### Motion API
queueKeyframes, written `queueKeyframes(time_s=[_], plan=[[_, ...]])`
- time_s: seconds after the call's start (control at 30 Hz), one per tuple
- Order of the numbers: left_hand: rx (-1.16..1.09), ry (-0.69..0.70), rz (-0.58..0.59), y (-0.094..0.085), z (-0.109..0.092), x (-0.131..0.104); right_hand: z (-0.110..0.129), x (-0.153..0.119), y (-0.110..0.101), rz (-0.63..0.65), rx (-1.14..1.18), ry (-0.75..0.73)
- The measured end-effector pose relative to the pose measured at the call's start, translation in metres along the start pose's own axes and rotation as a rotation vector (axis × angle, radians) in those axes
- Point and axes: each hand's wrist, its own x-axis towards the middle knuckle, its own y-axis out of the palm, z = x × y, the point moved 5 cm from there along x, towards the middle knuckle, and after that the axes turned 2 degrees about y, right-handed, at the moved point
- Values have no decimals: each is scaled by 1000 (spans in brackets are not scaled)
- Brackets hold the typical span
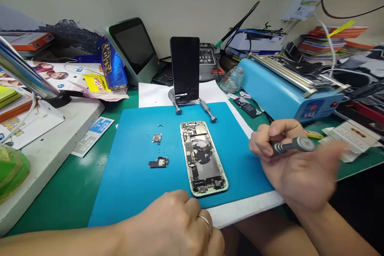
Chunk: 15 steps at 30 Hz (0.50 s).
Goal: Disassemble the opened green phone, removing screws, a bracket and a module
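Blue mat [135, 192], mid-frame: phone [207, 164] lies lengthwise up-frame, just above the nearer left hand [180, 224], curled, contents hidden; right hand [295, 176], farther right, grips a screwdriver [295, 145].
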Motion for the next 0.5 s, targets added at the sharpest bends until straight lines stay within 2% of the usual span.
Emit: queueKeyframes(time_s=[0.1,0.17,0.27,0.33,0.5], plan=[[6,17,-6,0,0,0,3,-7,-3,-14,-105,-87],[36,41,-21,1,-1,0,8,-12,-5,27,-191,-153],[80,57,-35,6,-1,0,15,-9,-2,199,-322,-264],[103,46,-35,11,-1,0,16,2,1,341,-430,-353],[166,9,-33,22,0,-2,-10,50,4,623,-730,-517]])
